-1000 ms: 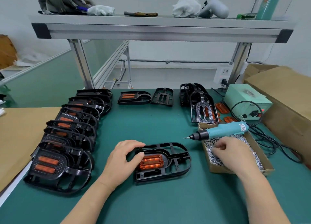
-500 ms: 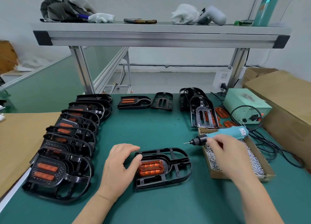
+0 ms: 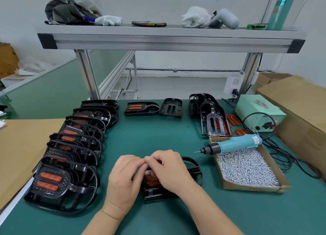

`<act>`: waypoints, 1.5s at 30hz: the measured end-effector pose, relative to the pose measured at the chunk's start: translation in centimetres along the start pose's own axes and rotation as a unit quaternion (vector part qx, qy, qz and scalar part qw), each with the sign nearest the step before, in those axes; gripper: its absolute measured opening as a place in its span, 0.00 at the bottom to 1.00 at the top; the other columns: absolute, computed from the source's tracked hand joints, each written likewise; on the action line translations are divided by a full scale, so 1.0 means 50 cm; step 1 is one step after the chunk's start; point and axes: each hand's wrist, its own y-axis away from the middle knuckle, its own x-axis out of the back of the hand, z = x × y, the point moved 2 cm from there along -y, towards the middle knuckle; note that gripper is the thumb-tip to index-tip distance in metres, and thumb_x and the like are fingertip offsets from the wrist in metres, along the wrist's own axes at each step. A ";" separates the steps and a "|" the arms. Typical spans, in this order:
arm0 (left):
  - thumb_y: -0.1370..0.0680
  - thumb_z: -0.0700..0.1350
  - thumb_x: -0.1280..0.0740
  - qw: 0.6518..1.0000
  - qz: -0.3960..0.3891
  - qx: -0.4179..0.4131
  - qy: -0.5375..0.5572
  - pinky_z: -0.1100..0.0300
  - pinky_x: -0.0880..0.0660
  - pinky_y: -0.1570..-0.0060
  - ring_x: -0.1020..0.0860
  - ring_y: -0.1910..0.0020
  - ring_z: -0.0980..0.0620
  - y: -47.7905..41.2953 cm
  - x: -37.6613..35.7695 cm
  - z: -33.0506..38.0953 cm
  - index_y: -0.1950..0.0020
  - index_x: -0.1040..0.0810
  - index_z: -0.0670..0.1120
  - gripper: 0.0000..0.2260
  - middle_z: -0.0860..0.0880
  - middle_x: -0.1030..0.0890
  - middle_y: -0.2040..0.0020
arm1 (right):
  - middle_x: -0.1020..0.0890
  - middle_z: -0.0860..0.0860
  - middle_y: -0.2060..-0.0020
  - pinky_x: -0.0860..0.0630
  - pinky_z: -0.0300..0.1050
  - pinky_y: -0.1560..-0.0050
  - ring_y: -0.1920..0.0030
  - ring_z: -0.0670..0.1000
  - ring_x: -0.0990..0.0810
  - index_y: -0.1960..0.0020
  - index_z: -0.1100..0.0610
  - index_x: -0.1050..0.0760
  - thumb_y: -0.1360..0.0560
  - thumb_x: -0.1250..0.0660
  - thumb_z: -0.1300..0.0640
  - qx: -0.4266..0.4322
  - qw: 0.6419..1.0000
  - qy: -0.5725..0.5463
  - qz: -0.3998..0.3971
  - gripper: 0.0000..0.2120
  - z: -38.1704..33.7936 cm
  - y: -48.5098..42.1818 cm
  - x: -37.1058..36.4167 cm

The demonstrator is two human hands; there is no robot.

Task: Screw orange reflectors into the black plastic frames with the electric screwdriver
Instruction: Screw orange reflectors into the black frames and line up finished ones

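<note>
left hand [image 3: 126,178] and right hand [image 3: 169,169] curled together over black frame [image 3: 153,194] and orange reflector [image 3: 152,181]; what they gripped was unclear.

Glossy black plastic frames [image 3: 88,143]; matt tabletop [image 3: 158,132]; cardboard box [image 3: 247,187]; shiny screws [image 3: 247,166].

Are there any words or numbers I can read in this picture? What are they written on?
Nothing here can be read for sure.
Red and white label on the electric screwdriver: too blurred to read.
Letters on the front of the green power box: too blurred to read.
Sticker on top of that box: too small to read.
</note>
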 end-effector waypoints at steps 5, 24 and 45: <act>0.22 0.43 0.32 1.000 0.014 -0.002 -0.008 0.63 0.27 0.47 0.23 0.55 0.51 -0.003 0.001 0.003 0.56 0.17 0.40 0.08 0.50 0.19 0.57 | 0.18 0.52 0.66 0.25 0.50 0.52 0.61 0.52 0.22 0.61 0.60 0.21 0.19 0.39 0.47 0.018 0.999 0.012 0.041 0.20 0.009 0.003 0.017; 0.22 0.43 0.34 0.999 -0.027 0.021 -0.009 0.65 0.28 0.48 0.23 0.56 0.52 -0.006 -0.001 0.005 0.57 0.19 0.41 0.08 0.51 0.21 0.59 | 0.21 0.58 0.41 0.25 0.43 0.60 0.55 0.51 0.20 0.32 0.59 0.29 0.18 0.37 0.59 -0.292 0.677 -0.548 0.395 0.15 0.244 0.003 0.218; 0.20 0.43 0.37 0.997 -0.063 0.038 0.011 0.66 0.31 0.50 0.26 0.56 0.54 -0.008 -0.003 0.006 0.56 0.22 0.43 0.07 0.54 0.23 0.58 | 0.24 0.49 0.66 0.31 0.36 0.72 0.69 0.45 0.29 0.52 0.56 0.23 0.33 0.26 0.56 -0.068 0.637 -0.739 0.207 0.11 0.011 -0.060 0.140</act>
